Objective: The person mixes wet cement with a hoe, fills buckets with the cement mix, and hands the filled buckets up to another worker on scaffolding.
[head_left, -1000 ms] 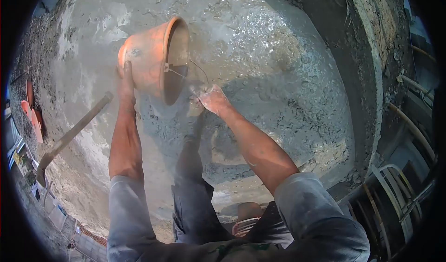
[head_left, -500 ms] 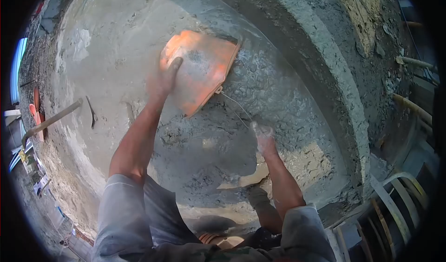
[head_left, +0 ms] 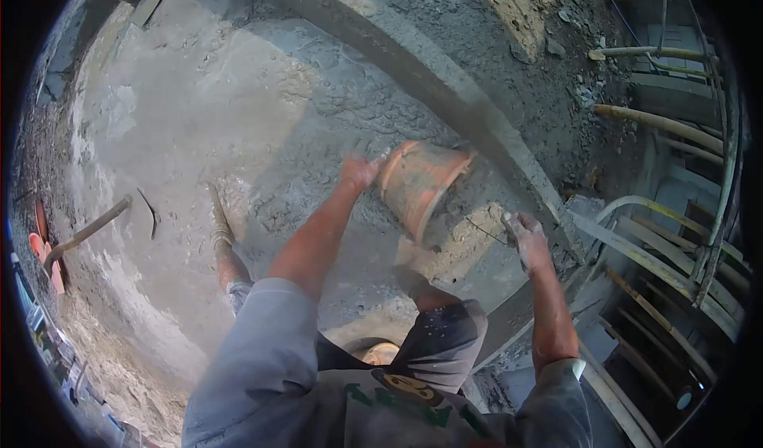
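Note:
An orange bucket (head_left: 421, 184), smeared with grey cement, is tipped on its side over the wet concrete (head_left: 262, 122), its mouth turned toward the lower right. My left hand (head_left: 363, 170) is at the bottom end of the bucket, its fingers at the base rim; the exact grip is partly hidden. To the right of the mouth, my right hand (head_left: 528, 240) is closed on the bucket's thin wire handle (head_left: 486, 231). Both hands are coated with cement. My legs stand in the wet mix, which covers one foot.
A raised concrete edge (head_left: 453, 90) runs diagonally beyond the bucket. Bamboo poles and formwork (head_left: 668, 122) line the right side. At the left lie a long-handled tool (head_left: 91, 232) and a thin dark strip (head_left: 148, 212). Another orange round container (head_left: 381, 354) shows between my legs.
The bucket has moved right and toward me, both hands moving with it. My left hand has shifted from the bucket's bottom face to its rim. The view has turned and my stance shifted.

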Tool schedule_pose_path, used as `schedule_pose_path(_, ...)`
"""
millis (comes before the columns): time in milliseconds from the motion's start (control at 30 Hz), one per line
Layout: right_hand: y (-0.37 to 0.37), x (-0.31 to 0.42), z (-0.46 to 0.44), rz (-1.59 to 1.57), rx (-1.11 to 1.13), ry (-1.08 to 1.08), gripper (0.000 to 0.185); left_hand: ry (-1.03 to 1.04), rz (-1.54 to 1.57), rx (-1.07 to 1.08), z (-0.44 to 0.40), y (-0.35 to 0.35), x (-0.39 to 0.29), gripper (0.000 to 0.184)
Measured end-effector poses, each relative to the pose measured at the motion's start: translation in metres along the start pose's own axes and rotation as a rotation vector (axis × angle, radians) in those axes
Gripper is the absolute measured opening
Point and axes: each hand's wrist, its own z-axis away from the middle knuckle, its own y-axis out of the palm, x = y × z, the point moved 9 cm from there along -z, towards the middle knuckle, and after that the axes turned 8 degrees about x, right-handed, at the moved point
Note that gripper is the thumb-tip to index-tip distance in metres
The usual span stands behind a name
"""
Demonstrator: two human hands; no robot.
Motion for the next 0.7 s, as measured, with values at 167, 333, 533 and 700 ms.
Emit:
schedule_pose_path(167,-0.032,0.011,0.056,0.411,-0.087,0.141,0.039,0.163,0.017,-0.228,0.101,-0.151,0.006,0.044)
schedule_pose_path(333,-0.119,0.101,0.189,0.536,-0.282,0.120,0.036,-0.112,0.082,-0.166,0.163,-0.289,0.107,0.048)
schedule_pose_path(533,-0.250,0.230,0.393,0.569,-0.723,0.064,0.035,0.088,0.002,-0.425,0.145,-0.347,0.087,0.036)
schedule_pose_path(700,-0.321,0.348,0.549,0.664,-1.128,-0.160,0.027,0.120,-0.039,-0.325,0.165,-0.336,-0.038,0.032)
